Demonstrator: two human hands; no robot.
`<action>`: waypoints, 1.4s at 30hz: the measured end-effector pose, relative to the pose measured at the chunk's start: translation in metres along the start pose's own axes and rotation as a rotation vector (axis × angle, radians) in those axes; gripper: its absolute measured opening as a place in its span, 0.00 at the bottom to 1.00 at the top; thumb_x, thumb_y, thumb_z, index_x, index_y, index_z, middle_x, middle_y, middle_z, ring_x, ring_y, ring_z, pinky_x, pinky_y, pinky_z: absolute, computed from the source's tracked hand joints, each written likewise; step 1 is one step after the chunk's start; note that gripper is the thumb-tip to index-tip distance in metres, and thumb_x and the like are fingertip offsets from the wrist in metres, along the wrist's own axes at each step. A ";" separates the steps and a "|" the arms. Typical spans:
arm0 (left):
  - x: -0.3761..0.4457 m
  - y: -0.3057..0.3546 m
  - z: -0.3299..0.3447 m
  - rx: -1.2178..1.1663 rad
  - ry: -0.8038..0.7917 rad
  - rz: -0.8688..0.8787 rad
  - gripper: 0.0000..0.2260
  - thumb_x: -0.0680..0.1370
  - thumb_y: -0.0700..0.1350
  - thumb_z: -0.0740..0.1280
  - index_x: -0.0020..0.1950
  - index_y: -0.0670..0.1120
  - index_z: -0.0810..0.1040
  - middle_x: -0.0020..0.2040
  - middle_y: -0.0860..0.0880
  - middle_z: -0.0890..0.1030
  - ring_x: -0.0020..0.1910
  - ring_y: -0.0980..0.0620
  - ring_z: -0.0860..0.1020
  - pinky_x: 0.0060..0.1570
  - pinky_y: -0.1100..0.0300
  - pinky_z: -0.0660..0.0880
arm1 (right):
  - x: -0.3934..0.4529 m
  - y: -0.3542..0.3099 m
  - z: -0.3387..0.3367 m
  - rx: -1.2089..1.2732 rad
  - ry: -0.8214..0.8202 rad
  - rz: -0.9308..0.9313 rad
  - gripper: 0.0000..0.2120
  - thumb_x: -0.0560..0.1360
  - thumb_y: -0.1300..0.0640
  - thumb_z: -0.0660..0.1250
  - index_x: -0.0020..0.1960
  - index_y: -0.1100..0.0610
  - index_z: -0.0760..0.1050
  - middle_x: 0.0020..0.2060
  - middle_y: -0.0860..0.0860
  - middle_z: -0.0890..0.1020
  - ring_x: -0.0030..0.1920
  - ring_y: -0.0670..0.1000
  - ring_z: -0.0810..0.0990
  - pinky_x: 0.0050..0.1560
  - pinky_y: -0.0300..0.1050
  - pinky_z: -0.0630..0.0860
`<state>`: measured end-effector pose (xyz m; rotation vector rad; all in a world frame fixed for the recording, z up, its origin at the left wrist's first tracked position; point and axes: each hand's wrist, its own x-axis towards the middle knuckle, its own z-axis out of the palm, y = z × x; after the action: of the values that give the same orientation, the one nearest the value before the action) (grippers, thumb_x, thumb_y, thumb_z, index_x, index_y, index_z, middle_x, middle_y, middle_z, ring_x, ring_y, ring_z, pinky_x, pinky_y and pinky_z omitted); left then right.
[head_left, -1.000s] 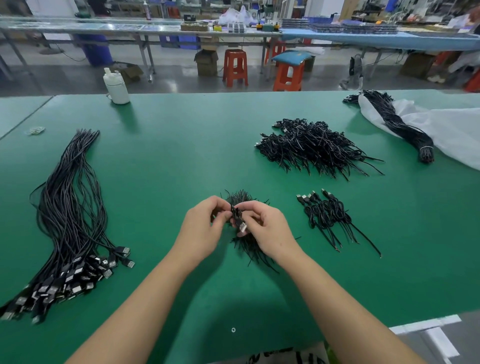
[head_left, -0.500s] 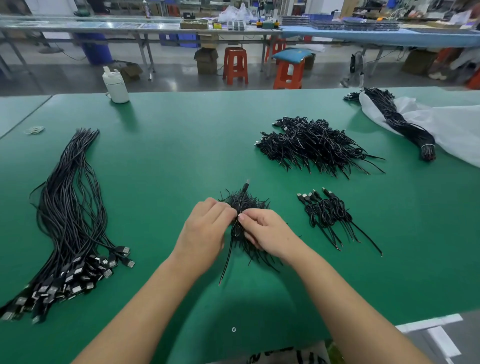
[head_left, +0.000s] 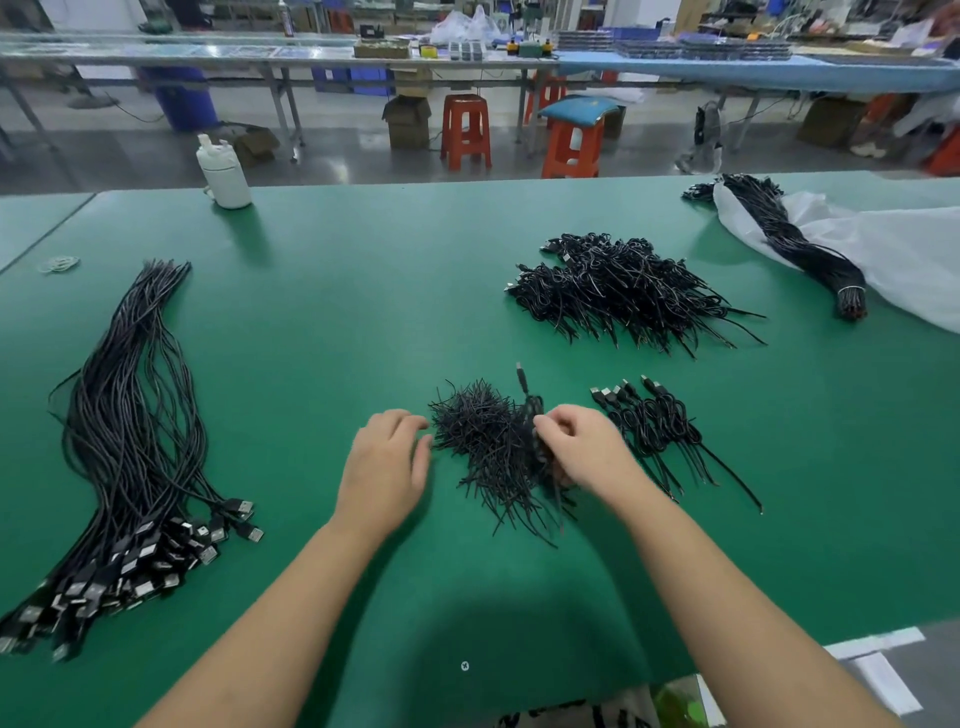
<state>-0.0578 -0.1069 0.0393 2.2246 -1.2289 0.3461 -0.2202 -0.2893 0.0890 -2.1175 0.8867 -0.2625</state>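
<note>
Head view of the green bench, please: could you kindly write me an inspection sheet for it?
Surface: green table, smooth.
Job's things: ties in a pile; coiled cable at their right edge; row of coiled cables right of it.
Clutter: bottle, rubber bands, white bag.
Grippers: left hand open beside ties; right hand grips coiled cable.
Cables: long USB cables left; coiled heap behind; bound bundle on bag.
Surroundings: stools, far benches.
</note>
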 end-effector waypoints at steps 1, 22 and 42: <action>-0.002 -0.013 0.002 0.041 -0.017 -0.039 0.06 0.78 0.40 0.68 0.52 0.41 0.81 0.49 0.45 0.81 0.50 0.43 0.78 0.53 0.50 0.73 | 0.005 0.007 -0.006 -0.100 0.048 0.015 0.11 0.82 0.49 0.60 0.46 0.52 0.77 0.34 0.48 0.79 0.29 0.45 0.72 0.29 0.37 0.70; -0.029 -0.073 0.023 0.128 0.001 -0.210 0.13 0.77 0.46 0.59 0.42 0.42 0.81 0.42 0.47 0.79 0.44 0.46 0.74 0.44 0.51 0.73 | 0.057 0.075 -0.015 -0.983 0.120 0.193 0.21 0.79 0.46 0.62 0.31 0.54 0.66 0.27 0.48 0.73 0.26 0.50 0.70 0.27 0.38 0.61; -0.030 -0.072 0.022 0.140 -0.004 -0.185 0.14 0.77 0.47 0.59 0.42 0.43 0.80 0.41 0.48 0.79 0.43 0.47 0.73 0.44 0.52 0.74 | 0.076 0.075 -0.018 -1.016 0.139 0.100 0.16 0.80 0.47 0.61 0.38 0.55 0.70 0.28 0.48 0.74 0.28 0.51 0.72 0.27 0.39 0.62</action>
<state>-0.0147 -0.0695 -0.0186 2.4377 -1.0177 0.3641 -0.2105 -0.3837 0.0367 -2.9764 1.3958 0.1444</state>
